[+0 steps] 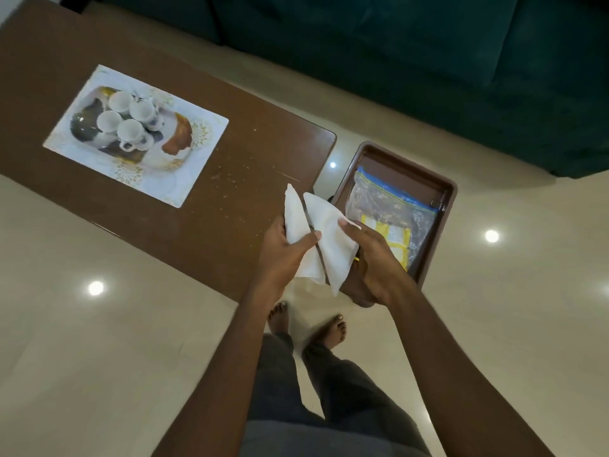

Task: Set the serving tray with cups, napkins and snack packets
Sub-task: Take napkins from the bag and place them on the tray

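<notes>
A patterned white serving tray [184, 179] lies on the brown table [237, 199] and carries several white cups [131, 130]. Above the table's near right corner my left hand [280, 252] grips one folded white napkin [296, 219] between thumb and fingers. Beside it my right hand [372, 258] holds a second white napkin [329, 239], thumb on top. The two napkins touch along a narrow gap. To the right, a brown tray [441, 206] holds a clear zip bag [385, 202] with yellow-and-white snack packets [392, 235] inside.
A dark green sofa [428, 61] runs across the back. The brown tray sits just off the table's right end, lower than the tabletop. My bare feet [333, 331] stand on the glossy cream floor close to the table's corner.
</notes>
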